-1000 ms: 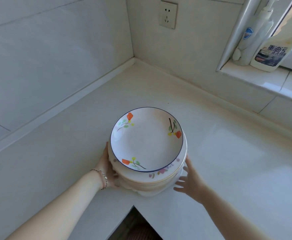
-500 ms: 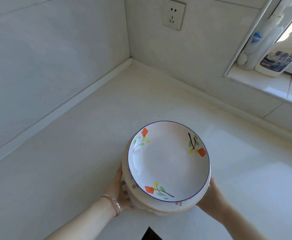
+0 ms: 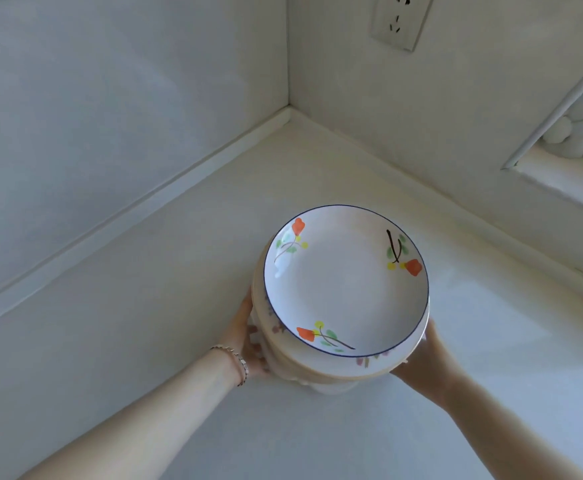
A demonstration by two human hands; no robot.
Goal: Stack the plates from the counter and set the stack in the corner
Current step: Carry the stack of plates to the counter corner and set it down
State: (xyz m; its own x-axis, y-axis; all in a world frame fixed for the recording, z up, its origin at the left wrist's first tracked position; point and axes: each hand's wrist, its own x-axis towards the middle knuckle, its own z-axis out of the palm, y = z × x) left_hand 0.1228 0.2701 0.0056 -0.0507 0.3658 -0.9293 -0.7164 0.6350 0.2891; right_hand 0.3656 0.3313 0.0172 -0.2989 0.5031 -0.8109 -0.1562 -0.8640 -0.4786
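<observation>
A stack of plates is held above the white counter, its top plate white with a blue rim and orange flowers. Beneath it show cream and white plates with purple marks. My left hand, with a bracelet on the wrist, grips the stack's left side. My right hand holds the right underside, mostly hidden by the plates. The corner of the counter lies beyond the stack, up and to the left.
Tiled walls meet at the corner. A wall socket sits on the right wall above it. A window ledge at the far right carries a white bottle.
The stack has been carried forward toward the corner between both hands. The counter's front cut-out has left the view and the corner looks closer.
</observation>
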